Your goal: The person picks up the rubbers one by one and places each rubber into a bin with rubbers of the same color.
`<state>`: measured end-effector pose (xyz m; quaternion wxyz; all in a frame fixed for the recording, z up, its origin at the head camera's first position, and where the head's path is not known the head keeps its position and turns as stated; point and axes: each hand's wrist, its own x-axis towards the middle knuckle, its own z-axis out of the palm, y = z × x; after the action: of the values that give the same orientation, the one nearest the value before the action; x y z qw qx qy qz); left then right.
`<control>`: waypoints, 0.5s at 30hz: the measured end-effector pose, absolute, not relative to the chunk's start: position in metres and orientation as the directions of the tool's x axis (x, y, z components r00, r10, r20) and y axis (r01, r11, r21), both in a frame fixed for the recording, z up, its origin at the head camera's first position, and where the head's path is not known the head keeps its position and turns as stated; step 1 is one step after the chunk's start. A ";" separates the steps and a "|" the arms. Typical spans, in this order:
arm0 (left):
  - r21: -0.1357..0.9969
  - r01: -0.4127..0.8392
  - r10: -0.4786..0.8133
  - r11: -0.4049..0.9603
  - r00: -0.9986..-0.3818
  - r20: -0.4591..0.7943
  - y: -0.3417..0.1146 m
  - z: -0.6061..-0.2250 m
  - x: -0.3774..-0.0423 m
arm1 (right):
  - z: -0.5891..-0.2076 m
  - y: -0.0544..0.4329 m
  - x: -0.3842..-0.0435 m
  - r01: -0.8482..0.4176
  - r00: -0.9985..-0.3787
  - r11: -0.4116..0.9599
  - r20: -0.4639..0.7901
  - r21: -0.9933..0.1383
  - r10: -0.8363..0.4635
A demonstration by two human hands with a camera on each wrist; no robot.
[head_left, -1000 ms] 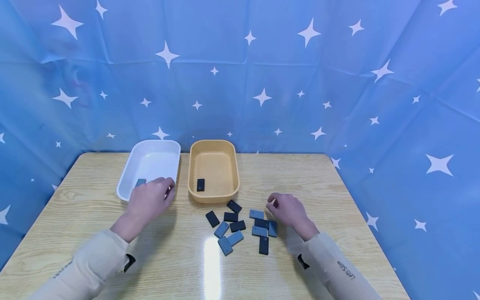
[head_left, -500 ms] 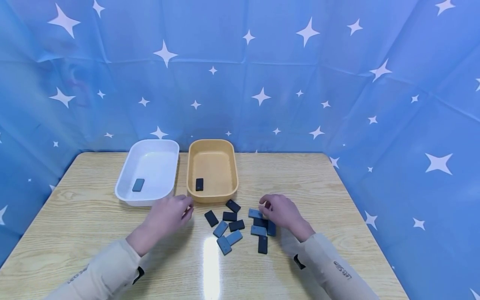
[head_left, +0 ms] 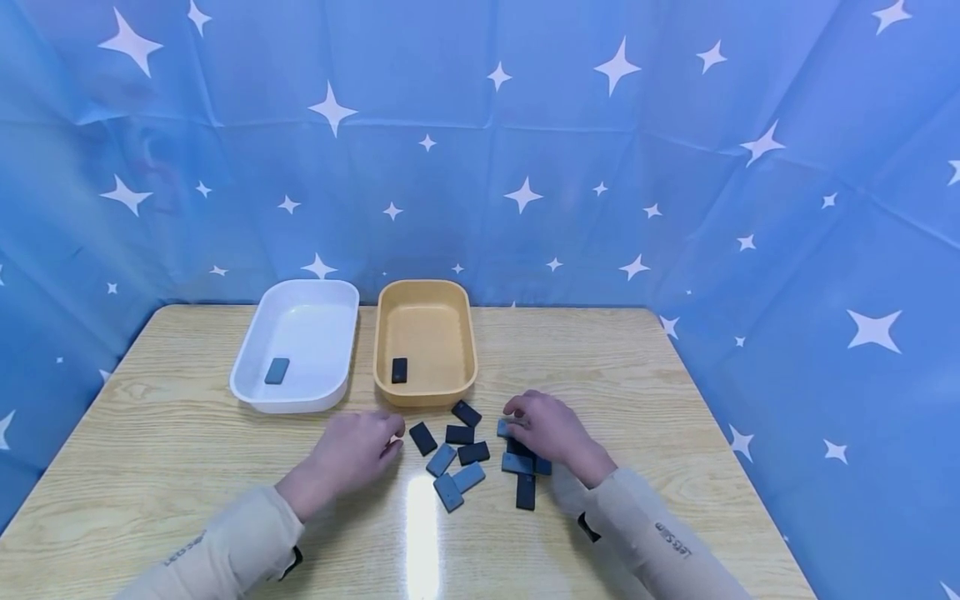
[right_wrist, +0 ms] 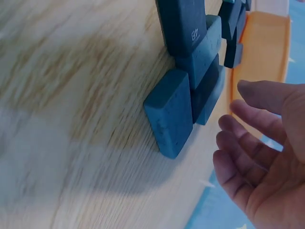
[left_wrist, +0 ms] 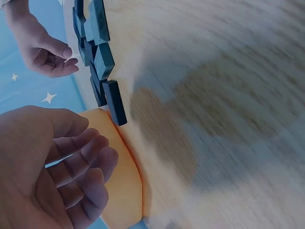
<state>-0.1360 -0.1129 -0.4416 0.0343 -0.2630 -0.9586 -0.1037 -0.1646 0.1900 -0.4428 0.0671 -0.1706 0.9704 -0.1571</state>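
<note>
1. Left hand: fingers loosely bent, thumb apart, just left of a black block
2. Right hand: thumb and fingertips apart, above the far part of the right cluster of blocks, which includes a 4B-marked block
3. Left cluster of blocks: between the hands
4. Tan tray, farther: another black block inside; white tray left of it: one blue block inside
</note>
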 end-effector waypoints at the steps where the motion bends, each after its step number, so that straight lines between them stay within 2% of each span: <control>1: 0.184 0.510 0.496 0.840 -0.860 0.122 -0.112 -0.443 -0.136 | -0.443 0.189 -0.165 -0.314 -0.931 0.891 -0.078 -0.328 -0.357; 15: 0.232 0.502 0.492 0.833 -0.864 0.105 -0.110 -0.447 -0.131 | -0.448 0.181 -0.168 -0.348 -0.914 0.885 -0.100 -0.308 -0.394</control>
<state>-0.1315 -0.1102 -0.4467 0.0206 -0.2596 -0.9571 -0.1270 -0.1675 0.1810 -0.4482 0.0803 -0.1917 0.9676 -0.1435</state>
